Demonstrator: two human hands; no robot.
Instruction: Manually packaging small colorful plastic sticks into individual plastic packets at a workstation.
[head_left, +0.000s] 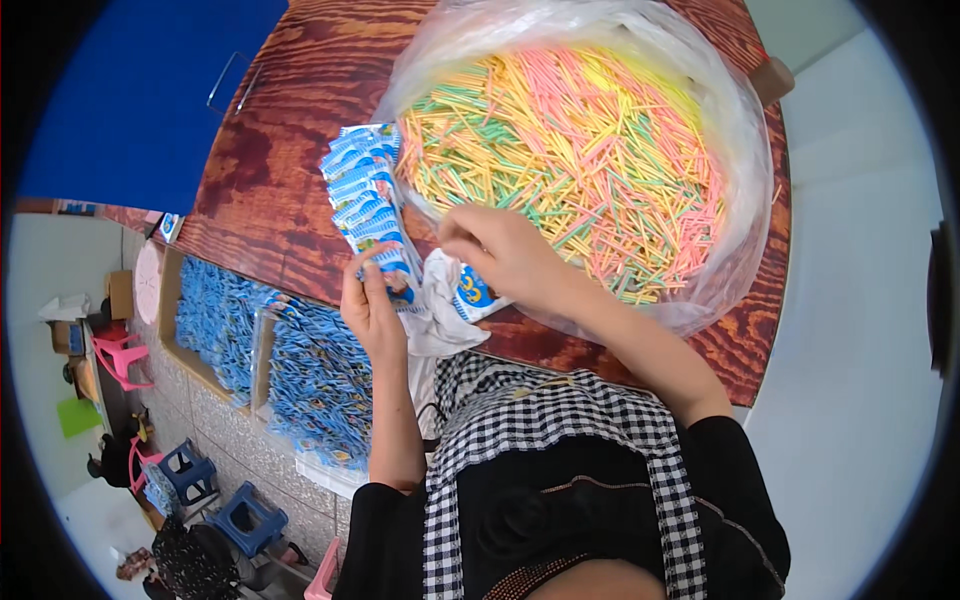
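My left hand (372, 305) pinches the near end of a fanned row of small blue-and-white packets (365, 190) lying on the wooden table (290, 130). My right hand (500, 250) hovers at the near rim of a large clear plastic bag (735, 130) filled with thin coloured straws (570, 150) in pink, yellow, green and orange; its fingers are curled, and whether they grip straws cannot be told. A loose blue-and-white packet (473, 293) on white wrapping lies just under that hand.
Cardboard boxes (168, 300) full of blue packets (310, 380) stand on the floor to my left. Small pink (120, 355) and blue plastic stools (245, 515) and a seated person (180, 560) are at the lower left. A blue surface (130, 90) lies beyond the table.
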